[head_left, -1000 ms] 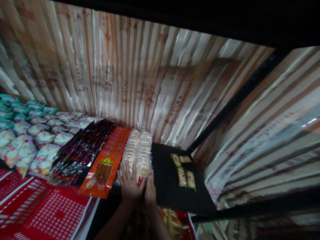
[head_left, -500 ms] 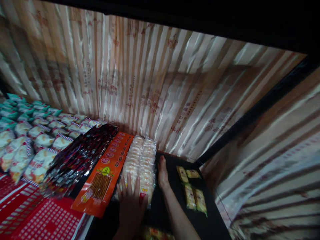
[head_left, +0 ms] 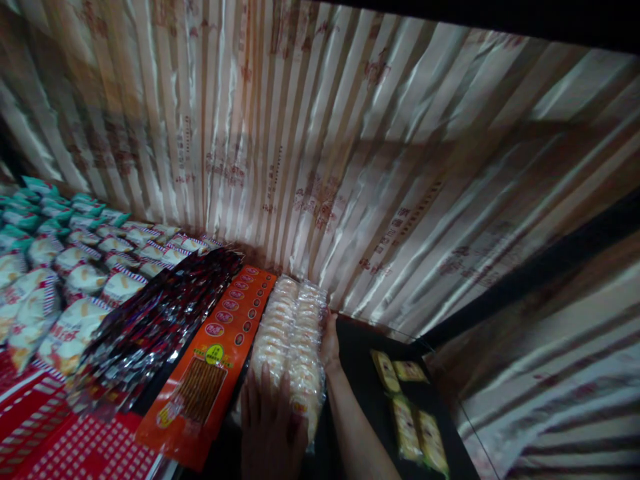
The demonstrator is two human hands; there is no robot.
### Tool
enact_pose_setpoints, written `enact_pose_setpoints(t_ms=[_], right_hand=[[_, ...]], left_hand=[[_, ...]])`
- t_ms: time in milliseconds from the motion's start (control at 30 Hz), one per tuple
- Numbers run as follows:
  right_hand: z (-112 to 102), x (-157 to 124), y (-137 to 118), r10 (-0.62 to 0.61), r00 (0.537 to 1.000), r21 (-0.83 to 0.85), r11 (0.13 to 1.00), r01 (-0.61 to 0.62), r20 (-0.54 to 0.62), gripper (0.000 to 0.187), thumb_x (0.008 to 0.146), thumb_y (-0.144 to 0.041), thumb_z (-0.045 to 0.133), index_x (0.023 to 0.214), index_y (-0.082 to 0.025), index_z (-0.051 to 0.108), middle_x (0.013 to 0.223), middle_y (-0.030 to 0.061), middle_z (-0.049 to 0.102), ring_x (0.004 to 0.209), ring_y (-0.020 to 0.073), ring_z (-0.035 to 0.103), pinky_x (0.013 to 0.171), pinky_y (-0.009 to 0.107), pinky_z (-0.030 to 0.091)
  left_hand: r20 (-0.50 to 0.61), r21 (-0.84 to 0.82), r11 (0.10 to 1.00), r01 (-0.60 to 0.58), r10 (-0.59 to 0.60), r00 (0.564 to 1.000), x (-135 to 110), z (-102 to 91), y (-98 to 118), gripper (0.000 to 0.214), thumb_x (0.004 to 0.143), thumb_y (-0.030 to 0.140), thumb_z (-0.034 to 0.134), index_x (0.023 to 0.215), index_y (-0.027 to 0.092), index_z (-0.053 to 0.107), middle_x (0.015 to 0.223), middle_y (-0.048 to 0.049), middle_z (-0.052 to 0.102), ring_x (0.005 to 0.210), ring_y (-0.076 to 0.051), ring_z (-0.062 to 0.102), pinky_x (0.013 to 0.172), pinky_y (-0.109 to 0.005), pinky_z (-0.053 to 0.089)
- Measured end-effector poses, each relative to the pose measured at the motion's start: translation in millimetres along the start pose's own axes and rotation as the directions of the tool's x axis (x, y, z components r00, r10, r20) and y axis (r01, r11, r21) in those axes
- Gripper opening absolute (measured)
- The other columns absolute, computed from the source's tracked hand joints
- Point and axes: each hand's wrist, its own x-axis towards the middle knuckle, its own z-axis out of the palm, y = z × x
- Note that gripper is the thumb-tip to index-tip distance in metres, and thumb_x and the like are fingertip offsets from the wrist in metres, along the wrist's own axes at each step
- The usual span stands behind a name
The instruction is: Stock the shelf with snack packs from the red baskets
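Note:
A row of clear cracker packets lies on a dark shelf and runs back toward the striped wall. My left hand lies flat on the near end of that row, fingers spread. My right hand reaches further in and rests against the row's right side near its far end; its fingers are partly hidden behind the packets. Left of the row lie orange snack bags.
Dark shiny packets and white-and-red snack bags fill the shelf to the left, with teal packets behind. Several small yellow packets lie on the black shelf to the right. A striped glossy wall backs the shelf.
My right hand has slid from the near end along the cracker row's right side toward the back. The left hand stays on the near end. The view has shifted closer and to the left.

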Motion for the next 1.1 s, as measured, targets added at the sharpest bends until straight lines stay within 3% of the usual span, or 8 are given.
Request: enact_pose_setpoints(t_ms=[133, 567, 700, 933, 1100], right_hand=[[7, -1, -2, -0.003, 1.000, 0.014, 1.000, 0.003, -0.027, 0.066, 0.079, -0.070, 0.034, 0.122, -0.024, 0.052, 0.104, 0.0027, 0.068, 0.098, 0.0225, 0.062, 0.087, 0.041, 0.047], [15, 1, 3, -0.027, 0.999, 0.005, 1.000, 0.027, -0.032, 0.062, 0.078, -0.069, 0.037, 0.114, -0.023, 0.058, 0.093, 0.0020, 0.070, 0.096, 0.0220, 0.063, 0.087, 0.041, 0.047], [16, 3, 4, 0.000, 1.000, -0.011, 1.000, 0.000, 0.024, 0.063, 0.080, -0.069, 0.035, 0.115, -0.022, 0.057, 0.095, 0.0029, 0.070, 0.097, 0.0220, 0.062, 0.087, 0.042, 0.047], [12, 9, 7, 0.060, 0.998, 0.153, 0.986, -0.061, 0.012, 0.058, 0.077, -0.064, 0.047, 0.118, -0.024, 0.056, 0.104, 0.0015, 0.068, 0.101, 0.0216, 0.061, 0.088, 0.040, 0.048], [10, 10, 3, 0.119, 0.992, 0.244, 0.961, -0.127, 0.047, 0.051, 0.073, -0.061, 0.055, 0.113, -0.030, 0.058, 0.106, -0.0024, 0.068, 0.099, 0.0205, 0.062, 0.086, 0.037, 0.050]], left_hand=[[-0.003, -0.045, 0.996, 0.079, -0.079, 0.997, 1, 2.2, 0, 0.083, 0.069, 0.042, 0.062, 0.141, 0.026, 0.024, 0.151, -0.0088, 0.016, 0.133, -0.040, 0.022, 0.100, -0.056, 0.031], [-0.001, -0.027, 0.999, 0.046, -0.046, 0.999, 3, 2.5, -7, 0.085, 0.070, 0.043, 0.061, 0.142, 0.023, 0.022, 0.149, -0.0105, 0.021, 0.134, -0.040, 0.017, 0.102, -0.054, 0.027], [0.019, -0.002, 1.000, 0.001, -0.001, 1.000, 0, 4.9, -12, 0.084, 0.070, 0.040, 0.061, 0.142, 0.023, 0.022, 0.149, -0.0112, 0.023, 0.134, -0.040, 0.018, 0.101, -0.054, 0.028], [0.005, 0.007, 1.000, -0.010, 0.010, 1.000, -1, 8.0, -12, 0.082, 0.070, 0.039, 0.061, 0.142, 0.022, 0.024, 0.149, -0.0118, 0.022, 0.134, -0.041, 0.019, 0.100, -0.055, 0.030], [0.013, -0.058, 0.994, 0.090, -0.089, 0.996, 0, 7.0, -3, 0.086, 0.070, 0.040, 0.062, 0.142, 0.026, 0.018, 0.151, -0.0109, 0.016, 0.132, -0.042, 0.023, 0.101, -0.058, 0.030]])
